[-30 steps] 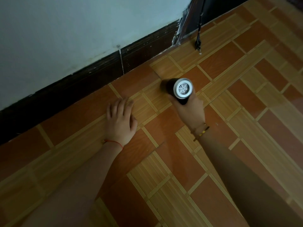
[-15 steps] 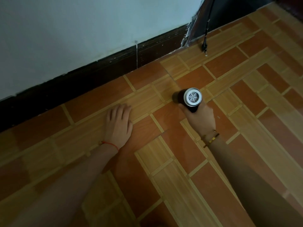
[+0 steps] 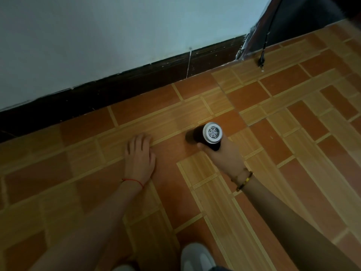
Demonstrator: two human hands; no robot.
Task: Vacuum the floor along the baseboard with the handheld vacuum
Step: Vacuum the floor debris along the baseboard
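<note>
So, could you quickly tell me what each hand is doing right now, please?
Left hand: open, fingers straight, resting flat on the floor.
Right hand: gripping the handheld vacuum.

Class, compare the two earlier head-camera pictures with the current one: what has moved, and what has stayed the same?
The handheld vacuum, gripped by the right hand, has drawn back from the baseboard onto tiles further out. The view has shifted too, and a shoe now shows at the bottom edge. Unchanged: the right hand's grip, and the left hand pressed flat on the floor.
</note>
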